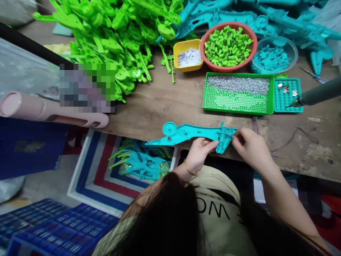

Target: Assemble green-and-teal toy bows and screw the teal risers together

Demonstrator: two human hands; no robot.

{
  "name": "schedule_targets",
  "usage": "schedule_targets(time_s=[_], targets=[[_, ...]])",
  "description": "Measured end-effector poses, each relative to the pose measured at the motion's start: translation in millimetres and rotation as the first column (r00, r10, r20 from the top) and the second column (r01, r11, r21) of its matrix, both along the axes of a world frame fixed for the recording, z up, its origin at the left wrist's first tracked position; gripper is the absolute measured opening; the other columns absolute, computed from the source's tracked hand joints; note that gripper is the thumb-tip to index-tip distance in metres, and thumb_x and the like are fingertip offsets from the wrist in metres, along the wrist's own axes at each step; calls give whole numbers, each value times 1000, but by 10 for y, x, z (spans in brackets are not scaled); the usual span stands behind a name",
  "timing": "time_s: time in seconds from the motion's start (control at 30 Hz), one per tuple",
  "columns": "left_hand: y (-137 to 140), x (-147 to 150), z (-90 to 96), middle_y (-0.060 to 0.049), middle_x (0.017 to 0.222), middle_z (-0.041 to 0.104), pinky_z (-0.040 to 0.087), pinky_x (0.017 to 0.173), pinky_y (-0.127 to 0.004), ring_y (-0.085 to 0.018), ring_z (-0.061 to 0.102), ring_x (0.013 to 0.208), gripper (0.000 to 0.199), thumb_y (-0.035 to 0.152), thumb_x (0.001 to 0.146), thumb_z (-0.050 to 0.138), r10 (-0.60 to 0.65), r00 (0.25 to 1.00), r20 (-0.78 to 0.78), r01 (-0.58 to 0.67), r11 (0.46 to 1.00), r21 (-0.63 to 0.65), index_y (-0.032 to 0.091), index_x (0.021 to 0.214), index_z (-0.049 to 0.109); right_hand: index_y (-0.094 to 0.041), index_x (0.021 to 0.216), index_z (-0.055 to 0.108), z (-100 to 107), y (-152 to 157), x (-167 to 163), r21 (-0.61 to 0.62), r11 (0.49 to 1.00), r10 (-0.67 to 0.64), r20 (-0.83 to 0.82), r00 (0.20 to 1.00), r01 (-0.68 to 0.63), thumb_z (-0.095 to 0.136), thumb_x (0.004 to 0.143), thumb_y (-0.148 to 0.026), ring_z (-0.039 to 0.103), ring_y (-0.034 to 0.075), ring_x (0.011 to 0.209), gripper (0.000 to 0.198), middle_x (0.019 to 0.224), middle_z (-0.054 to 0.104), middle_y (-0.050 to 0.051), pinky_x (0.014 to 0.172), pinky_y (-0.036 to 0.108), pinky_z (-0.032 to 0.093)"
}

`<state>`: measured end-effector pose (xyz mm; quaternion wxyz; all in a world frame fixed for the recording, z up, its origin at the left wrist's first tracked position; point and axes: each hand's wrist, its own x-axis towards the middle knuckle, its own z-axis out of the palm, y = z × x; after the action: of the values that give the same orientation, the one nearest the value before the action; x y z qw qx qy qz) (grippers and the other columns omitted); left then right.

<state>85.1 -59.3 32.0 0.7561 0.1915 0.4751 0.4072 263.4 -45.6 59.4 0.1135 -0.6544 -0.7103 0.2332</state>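
A turquoise plastic shell half (191, 132), with ribs and pegs on its upward face, lies along the front edge of the wooden table. My left hand (197, 153) grips it from below, thumb and fingers closed on the short handle-like part. At the shell's right end, my right hand (252, 147) has thumb and forefinger pinched together, touching or almost touching the plastic. Whether a small piece sits between those fingertips is hidden.
Behind stand a green tray (238, 108) of screws, a red bowl (228, 68) of green pieces, a yellow tub (188, 67) and a clear bowl (293, 58). A screwdriver tip (295, 102) hangs right. Green shells (114, 46) pile up left; a striped box (90, 174) sits below.
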Motion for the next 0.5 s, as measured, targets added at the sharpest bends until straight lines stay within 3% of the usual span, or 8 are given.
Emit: schedule_targets(time_s=[0.23, 0.5], targets=[[-5, 14, -29, -4, 82, 73, 52, 79, -31, -16, 67, 76, 37, 33, 63, 85, 11, 1000, 9, -11, 998, 56, 13, 90, 68, -21, 79, 54, -30, -35, -54, -8, 999, 44, 85, 995, -43, 43, 90, -28, 57, 19, 76, 17, 79, 61, 5, 66, 29, 35], [4, 5, -40, -5, 86, 72, 49, 81, -32, -19, 67, 82, 35, 31, 62, 86, -70, 993, 97, 57, 990, 129, 14, 87, 68, -19, 85, 59, -24, -46, -69, -50, 998, 55, 124, 991, -49, 43, 93, -30, 60, 20, 82, 21, 85, 62, 5, 66, 29, 36]])
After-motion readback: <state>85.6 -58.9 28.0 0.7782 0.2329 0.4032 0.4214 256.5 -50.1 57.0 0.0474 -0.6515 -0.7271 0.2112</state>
